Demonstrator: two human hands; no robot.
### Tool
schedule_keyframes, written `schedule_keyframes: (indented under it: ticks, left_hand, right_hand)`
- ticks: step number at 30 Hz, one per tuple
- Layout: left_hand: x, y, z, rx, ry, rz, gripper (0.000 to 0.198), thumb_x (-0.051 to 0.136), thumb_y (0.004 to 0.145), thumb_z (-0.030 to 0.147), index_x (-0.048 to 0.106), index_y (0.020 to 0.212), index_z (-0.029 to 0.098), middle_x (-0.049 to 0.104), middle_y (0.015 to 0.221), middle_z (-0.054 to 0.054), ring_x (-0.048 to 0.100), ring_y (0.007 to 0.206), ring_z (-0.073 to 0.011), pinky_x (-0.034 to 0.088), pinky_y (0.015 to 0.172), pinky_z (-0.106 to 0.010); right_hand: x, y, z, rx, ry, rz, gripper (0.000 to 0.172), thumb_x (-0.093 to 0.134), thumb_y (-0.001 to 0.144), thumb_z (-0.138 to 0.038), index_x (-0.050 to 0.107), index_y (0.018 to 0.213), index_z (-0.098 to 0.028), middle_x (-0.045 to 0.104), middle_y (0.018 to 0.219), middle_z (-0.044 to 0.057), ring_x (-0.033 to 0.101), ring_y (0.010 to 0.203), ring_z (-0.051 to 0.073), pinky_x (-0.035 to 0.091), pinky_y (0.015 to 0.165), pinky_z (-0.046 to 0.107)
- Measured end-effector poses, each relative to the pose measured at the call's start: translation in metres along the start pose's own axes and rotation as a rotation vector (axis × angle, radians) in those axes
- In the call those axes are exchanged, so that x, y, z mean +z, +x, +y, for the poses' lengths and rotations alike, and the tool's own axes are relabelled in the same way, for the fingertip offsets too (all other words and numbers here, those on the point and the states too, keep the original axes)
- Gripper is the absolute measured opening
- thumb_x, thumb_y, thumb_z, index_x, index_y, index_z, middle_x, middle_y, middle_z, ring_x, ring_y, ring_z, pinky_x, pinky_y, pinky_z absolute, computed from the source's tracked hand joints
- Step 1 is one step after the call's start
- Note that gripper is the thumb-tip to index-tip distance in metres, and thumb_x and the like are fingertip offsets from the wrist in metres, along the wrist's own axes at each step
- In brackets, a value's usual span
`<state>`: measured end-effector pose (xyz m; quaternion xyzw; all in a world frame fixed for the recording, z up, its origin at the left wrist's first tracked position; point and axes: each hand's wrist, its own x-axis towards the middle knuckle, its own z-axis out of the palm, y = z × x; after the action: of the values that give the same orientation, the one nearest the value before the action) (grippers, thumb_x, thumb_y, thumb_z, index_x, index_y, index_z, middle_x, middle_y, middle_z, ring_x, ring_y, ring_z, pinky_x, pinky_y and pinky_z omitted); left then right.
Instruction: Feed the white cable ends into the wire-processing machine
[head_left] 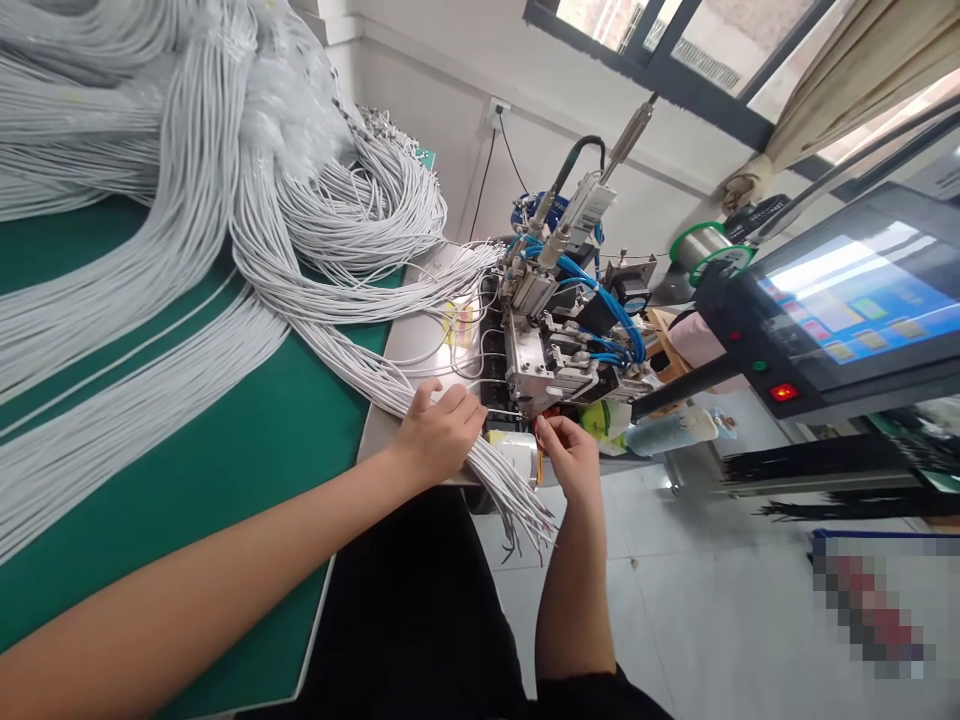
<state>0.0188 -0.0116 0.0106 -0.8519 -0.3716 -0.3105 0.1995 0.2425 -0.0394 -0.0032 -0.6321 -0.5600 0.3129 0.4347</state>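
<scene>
A long bundle of white cables (pixel 352 375) runs from the table across the machine's metal base, and its stripped ends (pixel 525 510) hang over the front edge. My left hand (pixel 439 435) lies over this bundle with fingers curled. One white cable (pixel 504 412) comes out at its fingertips and leads to the machine (pixel 536 350). Just below the machine's front, my right hand (pixel 574 455) has thumb and forefinger pinched together. Something small and reddish shows at those fingertips, too small to name. Other single cables loop into the black row on the machine's left side.
Large heaps of white cable (pixel 202 120) cover the green table (pixel 330 450). A control screen (pixel 862 310) on an arm stands at the right. Behind it is a solder wire spool (pixel 705 250). A bottle (pixel 667 432) lies right of my right hand.
</scene>
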Motion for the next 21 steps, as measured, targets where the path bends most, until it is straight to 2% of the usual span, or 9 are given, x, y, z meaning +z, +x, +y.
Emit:
schedule_keyframes:
  ticks: [5,9,11,15,21]
  left_hand:
    - [0.001,0.000,0.000,0.002,-0.015,-0.003,0.021,0.046,0.083,0.011,0.066,0.086,0.017,0.062,0.076,-0.005,0.050,0.078,-0.0208,0.026,0.083,-0.041]
    - [0.001,-0.001,0.000,0.003,-0.012,-0.008,0.021,0.046,0.083,0.012,0.066,0.088,0.018,0.063,0.079,-0.004,0.050,0.078,-0.0206,0.027,0.085,-0.042]
    - [0.001,-0.002,0.000,0.000,-0.017,-0.011,0.021,0.047,0.083,0.012,0.066,0.088,0.018,0.064,0.080,-0.005,0.051,0.080,-0.0210,0.027,0.085,-0.043]
    - [0.001,-0.002,0.000,-0.004,-0.027,-0.010,0.020,0.047,0.082,0.012,0.066,0.088,0.017,0.063,0.079,-0.005,0.051,0.080,-0.0212,0.027,0.086,-0.043]
    - [0.002,-0.002,-0.001,-0.008,-0.026,-0.025,0.022,0.047,0.081,0.010,0.066,0.088,0.018,0.064,0.082,-0.005,0.053,0.080,-0.0209,0.028,0.088,-0.044]
  right_hand:
    - [-0.026,-0.038,-0.021,-0.086,-0.144,-0.176,0.027,0.058,0.087,-0.039,0.061,0.071,-0.017,0.051,0.061,0.000,0.041,0.055,0.012,0.031,0.052,0.025]
    - [-0.028,-0.056,-0.030,-0.060,-0.193,-0.346,0.025,0.056,0.089,-0.038,0.064,0.078,-0.017,0.052,0.058,-0.001,0.042,0.052,0.012,0.031,0.048,0.024]
    - [-0.025,-0.059,-0.032,-0.063,-0.201,-0.390,0.022,0.059,0.087,-0.037,0.065,0.082,-0.017,0.054,0.059,-0.001,0.044,0.051,0.012,0.033,0.048,0.023]
    - [-0.020,-0.058,-0.032,-0.157,-0.261,-0.307,0.016,0.060,0.087,-0.032,0.065,0.080,-0.018,0.061,0.065,0.001,0.048,0.054,0.012,0.037,0.050,0.024]
    - [-0.019,-0.051,-0.029,-0.406,-0.360,-0.011,0.007,0.060,0.088,-0.022,0.067,0.086,-0.021,0.066,0.082,0.004,0.053,0.061,0.014,0.043,0.057,0.026]
